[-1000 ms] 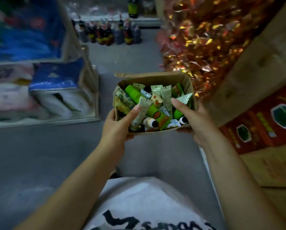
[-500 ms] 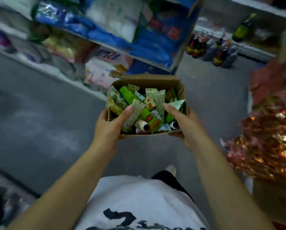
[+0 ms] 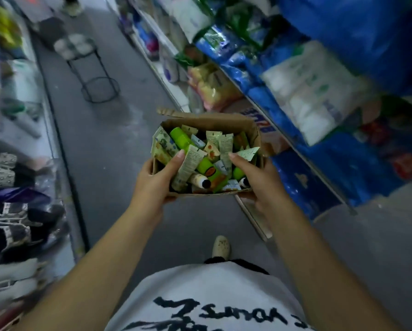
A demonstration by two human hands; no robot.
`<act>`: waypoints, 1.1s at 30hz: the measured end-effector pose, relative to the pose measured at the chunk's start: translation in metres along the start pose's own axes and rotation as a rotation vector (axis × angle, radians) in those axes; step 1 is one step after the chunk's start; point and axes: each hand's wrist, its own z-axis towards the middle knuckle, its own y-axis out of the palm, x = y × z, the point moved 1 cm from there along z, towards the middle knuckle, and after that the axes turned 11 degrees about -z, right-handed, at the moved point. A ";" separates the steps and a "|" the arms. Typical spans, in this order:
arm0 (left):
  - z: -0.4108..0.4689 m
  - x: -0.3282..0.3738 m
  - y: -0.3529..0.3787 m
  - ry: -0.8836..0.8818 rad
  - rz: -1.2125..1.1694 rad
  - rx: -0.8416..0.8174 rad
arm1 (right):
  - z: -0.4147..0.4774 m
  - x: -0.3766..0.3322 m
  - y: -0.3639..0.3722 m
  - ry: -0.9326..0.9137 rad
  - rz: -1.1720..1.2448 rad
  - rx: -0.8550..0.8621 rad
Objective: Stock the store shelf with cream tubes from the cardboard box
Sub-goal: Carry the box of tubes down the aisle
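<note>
I carry an open cardboard box [image 3: 248,130] at waist height in front of me. It is packed with several cream tubes [image 3: 200,161], green, white and patterned, lying jumbled. My left hand [image 3: 156,185] grips the box's left near corner, thumb over the rim and touching a tube. At the right near corner my right hand [image 3: 255,180] grips the box the same way, thumb reaching over the tubes. The fingers of both hands are hidden under the box.
A shelf unit [image 3: 303,158] on the right holds blue and white soft packs. Shoes [image 3: 11,223] line a low shelf on the left. A black metal stool [image 3: 90,68] stands ahead in the grey aisle. My shoe [image 3: 221,246] shows below the box.
The view has swung left: the gold foil and bottles are gone, and the aisle with the stool and shoe shelf has come into view. Both hands keep the same grip on the box.
</note>
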 end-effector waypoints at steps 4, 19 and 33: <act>0.037 0.025 0.015 0.054 -0.054 0.091 | 0.058 -0.046 0.014 -0.080 -0.091 -0.092; 0.156 0.111 -0.056 0.043 -0.200 0.388 | 0.167 -0.140 0.177 -0.047 -0.202 -0.374; 0.307 0.246 -0.172 0.055 -0.189 0.324 | 0.228 -0.242 0.357 -0.041 -0.157 -0.394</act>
